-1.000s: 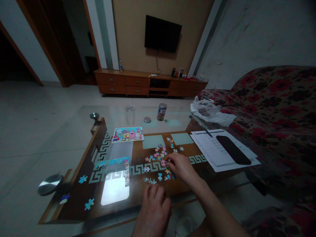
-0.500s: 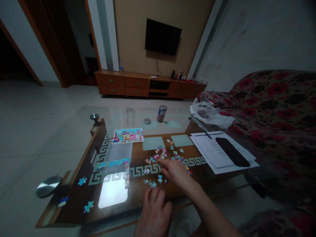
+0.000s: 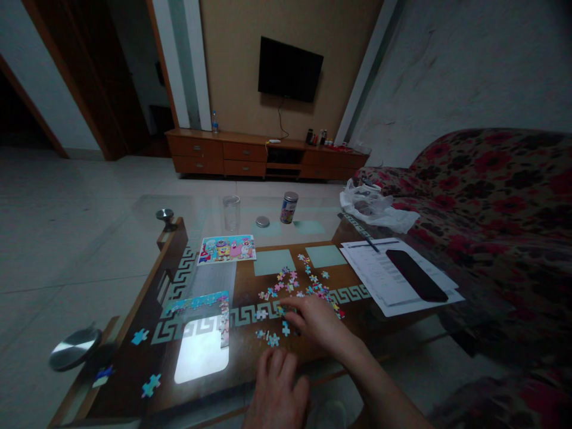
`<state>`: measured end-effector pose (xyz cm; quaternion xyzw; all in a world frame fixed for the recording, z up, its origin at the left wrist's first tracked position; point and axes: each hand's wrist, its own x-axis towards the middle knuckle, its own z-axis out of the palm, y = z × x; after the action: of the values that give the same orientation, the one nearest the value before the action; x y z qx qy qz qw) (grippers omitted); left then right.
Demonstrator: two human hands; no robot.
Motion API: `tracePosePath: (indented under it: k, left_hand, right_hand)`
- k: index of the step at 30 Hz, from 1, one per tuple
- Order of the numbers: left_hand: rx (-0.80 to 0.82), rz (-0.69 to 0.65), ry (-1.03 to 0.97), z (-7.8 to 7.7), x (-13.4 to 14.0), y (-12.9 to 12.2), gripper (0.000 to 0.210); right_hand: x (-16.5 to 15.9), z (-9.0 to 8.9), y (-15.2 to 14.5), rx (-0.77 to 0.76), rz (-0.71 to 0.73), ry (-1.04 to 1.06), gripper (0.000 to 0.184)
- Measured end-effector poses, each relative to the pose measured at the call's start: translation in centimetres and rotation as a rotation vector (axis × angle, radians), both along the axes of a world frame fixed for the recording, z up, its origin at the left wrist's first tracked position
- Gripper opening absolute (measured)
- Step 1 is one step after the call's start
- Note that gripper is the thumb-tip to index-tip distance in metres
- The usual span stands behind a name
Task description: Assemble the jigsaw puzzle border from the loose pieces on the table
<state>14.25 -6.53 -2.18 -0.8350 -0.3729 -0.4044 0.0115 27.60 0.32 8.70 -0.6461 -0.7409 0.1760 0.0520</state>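
Many jigsaw pieces (image 3: 291, 286) lie beside the right hand (image 3: 315, 319); I cannot tell whether its fingers pinch one. The left hand (image 3: 279, 384) keeps its fingers bent, close together.

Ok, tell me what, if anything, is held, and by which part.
The right hand is at a puzzle piece; whether gripping can't be told. The left hand holds nothing visible.

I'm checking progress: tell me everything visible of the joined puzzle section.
The joined puzzle section forms a corner of interlocked, cardboard-looking pieces: a mostly blue strip along the far edge, a multicoloured strip down the right. It lies flat on the glass table, nearer than the picture card; neither left hand nor right hand touches it.
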Motion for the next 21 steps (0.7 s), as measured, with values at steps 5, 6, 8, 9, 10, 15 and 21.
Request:
tracePosePath:
  k: [5, 6, 8, 9, 10, 15, 21]
  left_hand:
    - [0.003, -0.018, 0.026, 0.6, -0.3, 0.1, 0.022]
    - [0.004, -0.021, 0.022, 0.8, -0.3, 0.1, 0.022]
    - [0.005, -0.032, 0.020, 1.0, -0.4, 0.1, 0.026]
    - [0.001, -0.033, 0.026, 1.1, -0.5, 0.1, 0.027]
    - [-0.003, -0.032, 0.031, 1.2, -0.5, 0.1, 0.028]
    - [-0.037, -0.014, 0.049, 0.8, -0.5, 0.0, 0.026]
    - [-0.038, -0.005, 0.041, 0.4, -0.2, -0.2, 0.021]
  right_hand:
    - [1.5, -0.3, 2.0, 0.161, -0.204, -0.128, 0.033]
    - [1.8, -0.4, 2.4, 0.176, -0.218, -0.149, 0.033]
    - [2.0, -0.7, 2.9, 0.179, -0.227, -0.177, 0.034]
    - [2.0, -0.8, 3.0, 0.172, -0.225, -0.191, 0.034]
    - [1.9, -1.0, 3.1, 0.162, -0.221, -0.206, 0.036]
    - [1.7, -1.1, 3.0, 0.084, -0.195, -0.246, 0.040]
    - [0.9, -0.4, 1.5, 0.045, -0.132, -0.189, 0.035]
